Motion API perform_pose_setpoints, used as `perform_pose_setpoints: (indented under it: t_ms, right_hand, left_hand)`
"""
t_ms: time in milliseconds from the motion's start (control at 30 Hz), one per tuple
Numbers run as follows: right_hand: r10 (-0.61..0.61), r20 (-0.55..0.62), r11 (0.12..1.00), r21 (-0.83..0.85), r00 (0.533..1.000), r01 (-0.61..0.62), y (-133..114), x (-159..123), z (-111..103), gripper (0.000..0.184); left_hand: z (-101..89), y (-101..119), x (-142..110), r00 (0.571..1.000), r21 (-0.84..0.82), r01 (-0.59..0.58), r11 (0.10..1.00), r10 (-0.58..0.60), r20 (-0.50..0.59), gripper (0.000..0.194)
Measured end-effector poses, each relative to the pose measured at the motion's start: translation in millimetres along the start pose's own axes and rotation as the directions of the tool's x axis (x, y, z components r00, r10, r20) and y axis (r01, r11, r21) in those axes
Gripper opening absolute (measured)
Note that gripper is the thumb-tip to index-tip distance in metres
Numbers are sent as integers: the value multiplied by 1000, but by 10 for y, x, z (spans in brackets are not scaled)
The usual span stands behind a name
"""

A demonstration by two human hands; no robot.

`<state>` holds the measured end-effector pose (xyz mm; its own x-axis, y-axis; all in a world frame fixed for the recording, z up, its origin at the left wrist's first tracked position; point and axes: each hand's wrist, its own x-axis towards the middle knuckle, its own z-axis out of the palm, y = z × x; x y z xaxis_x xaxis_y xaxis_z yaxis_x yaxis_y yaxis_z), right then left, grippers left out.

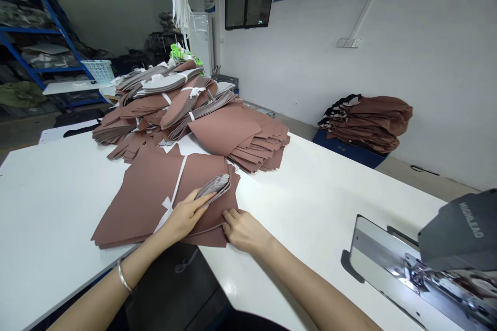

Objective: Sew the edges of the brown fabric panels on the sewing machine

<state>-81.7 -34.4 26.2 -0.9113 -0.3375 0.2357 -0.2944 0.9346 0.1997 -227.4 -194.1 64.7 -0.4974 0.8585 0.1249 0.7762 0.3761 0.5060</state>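
A flat stack of brown cut fabric pieces [147, 191], tied with a white strip, lies at the near edge of the white table [330, 191]. My left hand [186, 214] lifts the corner of several upper pieces [215, 186], thumb on top, showing their grey undersides. My right hand [243, 227] rests on the lower right corner of the same stack, fingers curled and pinching its edge. A thin metal bangle sits on my left wrist.
A big heap of tied brown fabric bundles [194, 108] fills the table's far side. A sewing machine [446, 258] sits at the lower right. More brown fabric [368, 121] is piled on a blue box by the wall. Blue shelving [39, 36] stands far left.
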Motion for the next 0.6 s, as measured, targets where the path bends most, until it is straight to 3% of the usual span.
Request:
perform_pose_setpoints:
  t_ms: [133, 267, 333, 433, 600]
  right_hand:
    - [66, -18, 997, -31, 998, -66, -15, 48, -18, 21]
    - [163, -77, 986, -34, 984, -166, 51, 54, -34, 17]
    - [240, -115, 969, -39, 964, -245, 42, 9, -23, 19]
    - [318, -143, 945, -33, 937, -326, -44, -84, 41, 24]
    - [148, -115, 989, 18, 982, -147, -134, -95, 169, 21]
  left_hand:
    - [84, -10, -52, 992, 70, -117, 991, 113, 59, 44]
    - [230, -26, -105, 964, 240, -266, 934, 251, 92, 60]
    - [249, -33, -104, 973, 275, -226, 935, 228, 27, 52]
    - [178, -29, -76, 988, 179, -149, 972, 153, -9, 49]
    - [7, -7, -24, 998, 17, -48, 999, 48, 34, 47]
